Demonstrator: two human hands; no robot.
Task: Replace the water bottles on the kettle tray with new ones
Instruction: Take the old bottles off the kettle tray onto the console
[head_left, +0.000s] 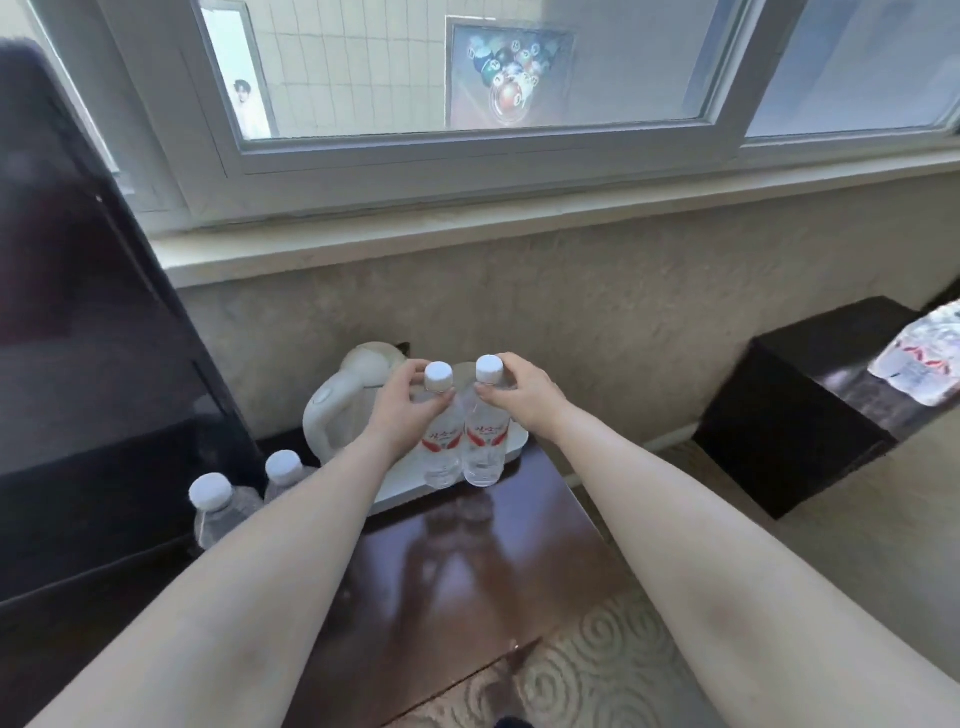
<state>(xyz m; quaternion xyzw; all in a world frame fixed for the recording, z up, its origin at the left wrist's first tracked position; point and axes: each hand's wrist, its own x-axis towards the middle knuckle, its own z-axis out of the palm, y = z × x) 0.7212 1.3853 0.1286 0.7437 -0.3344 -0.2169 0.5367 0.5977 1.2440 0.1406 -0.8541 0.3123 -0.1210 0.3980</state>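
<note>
Left hand (400, 410): seen closed around the neck and shoulder of the left bottle (442, 431), the grip clamped just under its white cap.
Right hand (519, 395): seen closed around the neck of the right bottle (485, 436), the grip clamped below its white cap.
Held bottles: both are held upright and side by side, almost touching, red-and-white labels turned toward the camera; their bases are seen at the near edge of the tray (400, 491).
Kettle (353, 400): a white kettle is seen on the tray at 10 o'clock from the held pair, partly hidden by the left hand.
Spare bottles (234, 504): two white-capped bottles are seen on the bench (467, 571) at 8 o'clock from the tray, behind the left forearm.
Bottle pack (924, 358): a wrapped pack is seen on a dark stand at 2 o'clock, well apart.
</note>
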